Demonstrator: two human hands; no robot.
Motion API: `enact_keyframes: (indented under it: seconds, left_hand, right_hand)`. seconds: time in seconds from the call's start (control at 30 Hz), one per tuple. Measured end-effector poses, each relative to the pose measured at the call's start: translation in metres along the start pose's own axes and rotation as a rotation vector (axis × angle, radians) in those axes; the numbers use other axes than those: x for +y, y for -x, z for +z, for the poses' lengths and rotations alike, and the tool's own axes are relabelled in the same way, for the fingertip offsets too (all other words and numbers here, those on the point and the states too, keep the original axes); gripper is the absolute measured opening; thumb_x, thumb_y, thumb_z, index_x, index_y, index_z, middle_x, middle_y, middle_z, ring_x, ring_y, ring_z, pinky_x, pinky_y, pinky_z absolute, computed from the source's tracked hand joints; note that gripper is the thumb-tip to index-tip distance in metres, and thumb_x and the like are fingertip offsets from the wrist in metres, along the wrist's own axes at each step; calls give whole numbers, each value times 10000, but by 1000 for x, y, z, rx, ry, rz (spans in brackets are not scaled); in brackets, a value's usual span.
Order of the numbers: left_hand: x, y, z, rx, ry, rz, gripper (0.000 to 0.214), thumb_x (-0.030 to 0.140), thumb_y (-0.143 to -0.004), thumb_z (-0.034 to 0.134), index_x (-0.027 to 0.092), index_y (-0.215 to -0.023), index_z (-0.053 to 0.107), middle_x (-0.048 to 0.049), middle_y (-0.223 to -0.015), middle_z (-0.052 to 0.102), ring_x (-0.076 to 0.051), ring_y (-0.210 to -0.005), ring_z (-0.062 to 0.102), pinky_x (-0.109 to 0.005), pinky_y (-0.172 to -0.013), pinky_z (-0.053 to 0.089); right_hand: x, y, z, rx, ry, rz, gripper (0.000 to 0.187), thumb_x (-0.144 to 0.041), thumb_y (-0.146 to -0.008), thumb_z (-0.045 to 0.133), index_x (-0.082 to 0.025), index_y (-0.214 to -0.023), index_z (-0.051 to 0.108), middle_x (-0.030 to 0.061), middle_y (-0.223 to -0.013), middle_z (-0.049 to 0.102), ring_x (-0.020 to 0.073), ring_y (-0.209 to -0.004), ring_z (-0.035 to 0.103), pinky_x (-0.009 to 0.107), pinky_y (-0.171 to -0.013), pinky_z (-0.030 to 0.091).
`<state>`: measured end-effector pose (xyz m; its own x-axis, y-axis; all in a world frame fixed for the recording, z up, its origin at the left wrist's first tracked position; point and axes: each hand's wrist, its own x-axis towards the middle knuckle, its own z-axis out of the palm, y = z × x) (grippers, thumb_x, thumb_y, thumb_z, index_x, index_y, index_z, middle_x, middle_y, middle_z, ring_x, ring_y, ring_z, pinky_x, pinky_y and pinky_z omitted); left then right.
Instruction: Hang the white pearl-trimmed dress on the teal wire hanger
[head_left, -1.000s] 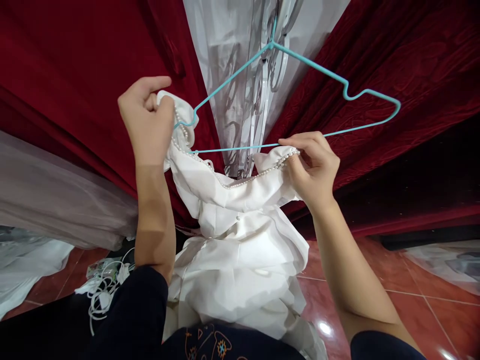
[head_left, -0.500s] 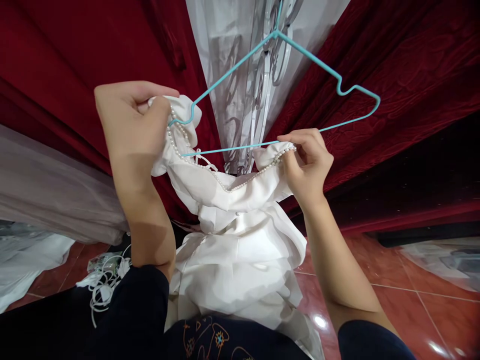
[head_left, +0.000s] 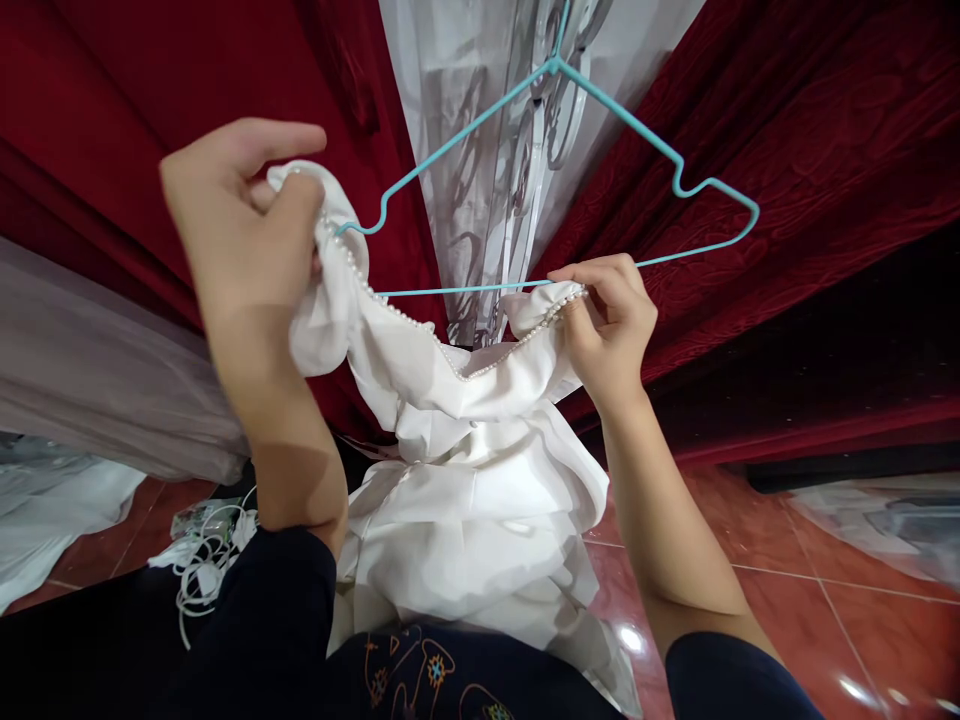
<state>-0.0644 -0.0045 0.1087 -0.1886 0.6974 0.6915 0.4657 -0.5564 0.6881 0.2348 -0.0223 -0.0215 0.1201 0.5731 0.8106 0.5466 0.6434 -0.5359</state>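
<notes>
A white dress (head_left: 465, 500) with a pearl-trimmed neckline hangs down in front of me. My left hand (head_left: 240, 225) is closed on the left shoulder of the dress, held just left of the left end of a turquoise wire hanger (head_left: 555, 180). My right hand (head_left: 611, 325) pinches the right side of the pearl neckline, pressed against the hanger's bottom wire. The hanger's hook runs up out of view at the top; its right arm is bare.
Dark red velvet curtains (head_left: 787, 150) hang left and right, with a sheer white curtain (head_left: 487, 150) between them. The floor is glossy red tile (head_left: 825, 620). A tangle of white cables (head_left: 206, 560) and pale fabric (head_left: 52, 510) lie at lower left.
My left hand has pulled the dress's left shoulder out to the left and off the hanger's left end. The right hand has barely moved.
</notes>
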Motion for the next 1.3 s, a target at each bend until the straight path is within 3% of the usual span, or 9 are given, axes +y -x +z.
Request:
enact_keyframes:
  seconds: [0.1,0.2,0.37,0.53,0.63,0.77,1.0,1.1,1.3]
  left_hand:
    - [-25,-29,24,-37,33,-46,544,-267,-852,673,133,-1198,803,61,-846,711,-93,-762,594,-249,-830,529]
    - [-34,-32,38,-178,99,-114,453,-47,-943,801,189,-1324,738,49,-883,692,-111,-818,643,-263,-815,532]
    - [-17,28,61,-111,168,417,291,438,-1143,603,226,-1279,748,-64,-1190,727,-216,-1136,695,-389,-1035,559]
    - [-13,81,105,-474,82,371,324,159,-1110,480,246,-1224,771,-55,-1211,784,-247,-1142,729,-408,-1037,521]
    - [-18,93,119,-441,32,356,360,76,-1055,480,226,-1166,788,-42,-1131,817,-241,-1049,744,-398,-985,488]
    - [-15,96,117,-391,73,338,368,51,-1028,486,223,-1118,799,-29,-1077,824,-222,-992,739,-369,-939,478]
    - [-19,87,110,-435,25,264,365,20,-966,508,244,-1005,794,-7,-965,793,-241,-914,705,-397,-984,453]
    - [-22,85,110,-449,15,261,367,13,-957,510,245,-1003,791,-3,-973,791,-239,-921,709,-393,-996,450]
    - [-16,83,106,-467,-118,243,374,8,-969,493,225,-1024,792,-12,-967,792,-230,-950,718,-385,-982,456]
  right_hand:
    - [0,0,2,2,-13,-9,181,-231,-975,590,-254,-1044,756,46,-984,674,214,-969,693,428,-912,590]
    - [0,-1,-1,7,-10,-8,195,-202,-965,583,-248,-1052,752,50,-980,648,214,-961,679,429,-912,583]
    - [3,0,-2,-9,-2,1,228,-170,-964,552,-246,-1078,735,64,-1006,628,228,-997,669,426,-914,581]
    - [0,0,2,38,41,-1,233,-154,-947,554,-239,-1055,742,56,-990,649,213,-975,685,398,-881,602]
    - [-15,8,-4,13,36,-13,365,-89,-890,532,-259,-1124,755,62,-1094,709,232,-1081,714,429,-956,620]
    - [-33,21,-27,92,97,-1,468,-67,-837,570,-275,-1206,770,79,-1355,728,284,-1263,694,429,-923,610]
    - [37,-28,-103,628,231,75,214,-39,-670,663,-209,-799,650,4,-746,590,87,-589,445,286,-564,316]
    - [45,-64,-117,585,276,59,218,21,-638,675,-182,-706,638,-19,-692,565,64,-590,442,276,-584,287]
    - [-11,-109,-91,292,407,165,201,15,-671,656,-170,-725,713,-11,-695,649,91,-625,534,278,-629,353]
